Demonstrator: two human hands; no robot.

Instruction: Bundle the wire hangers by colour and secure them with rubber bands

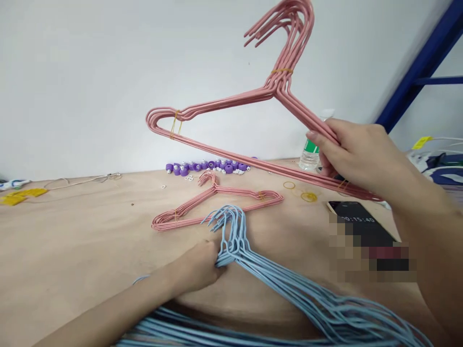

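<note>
1. The right hand (356, 156) is closed around the lower bars of a bundle of pink wire hangers (249, 103), with the fingers (318, 144) wrapped over the wires. It holds the bundle up in the air and tilted, well above the table, with the hooks at the top and pointing away from the hand.
2. Rubber bands bind the raised bundle in three places: at the neck (281, 71), around the left shoulder (175, 124), and beside the right hand.
3. The left hand (193, 267) is clamped around the necks of a large stack of blue wire hangers (300, 303). It rests low over the table, and the hooks stick up just beyond the fingers. The stack fans out toward the bottom of the view, and its wires cross the person's lap area.
4. A second banded bundle of pink hangers (213, 205) lies flat on the plywood table (72, 241), just beyond the blue hooks.
5. Two loose rubber bands (299, 191) lie on the table to the right of that bundle, near a black phone (358, 219) whose screen shows a timer and is partly pixelated.
6. Along the far edge stand a row of purple plastic fittings (206, 166) and a water bottle (308, 154), with yellow tags (21, 195) off to the left.
</note>
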